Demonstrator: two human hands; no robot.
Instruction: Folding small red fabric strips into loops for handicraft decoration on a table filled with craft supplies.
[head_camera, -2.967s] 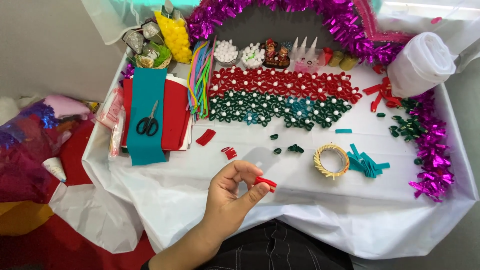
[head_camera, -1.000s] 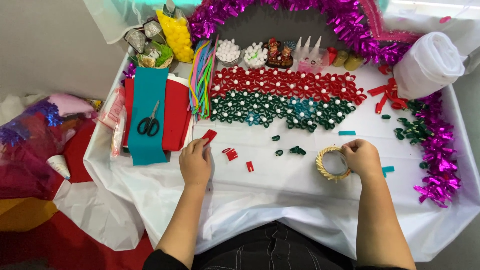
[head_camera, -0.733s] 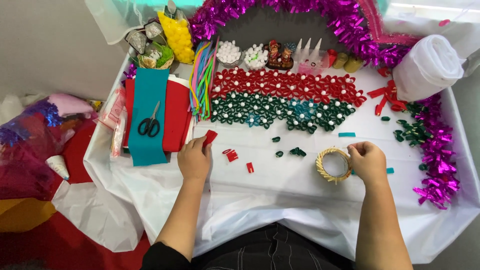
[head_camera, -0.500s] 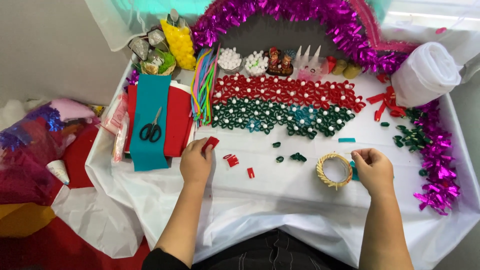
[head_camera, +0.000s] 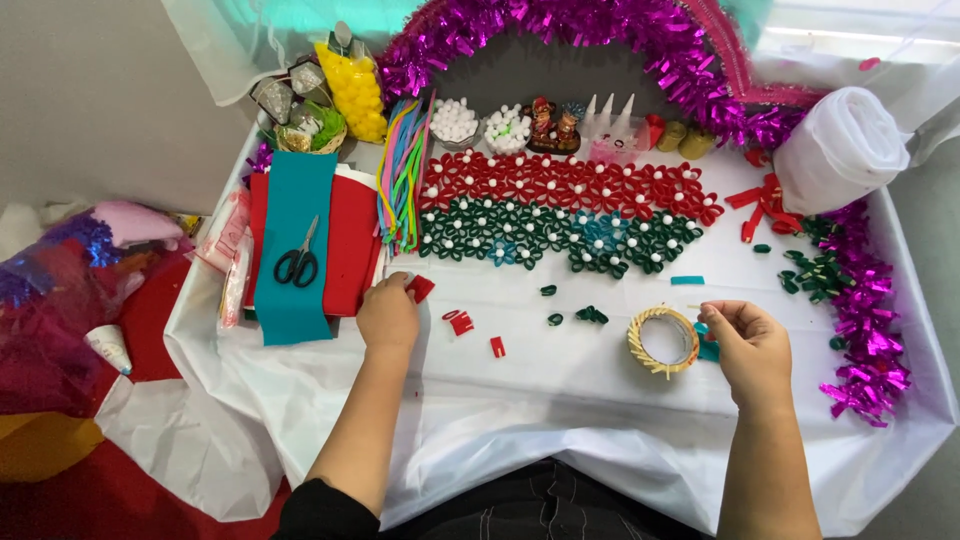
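While my right hand (head_camera: 752, 345) hovers with fingertips pinched together, seemingly on a thin pale stick, just beside the woven ring (head_camera: 663, 341), a careless nudge could, I judge, knock that ring askew. My left hand (head_camera: 388, 315) pinches a red felt piece (head_camera: 420, 288) at its fingertips, near the red scraps (head_camera: 460, 322). Farther off, the looped flower rows (head_camera: 565, 205) risk snagging if I overreach.

grey wall (head_camera: 90, 90), white-covered table (head_camera: 560, 400), red floor (head_camera: 60, 500), bright window light
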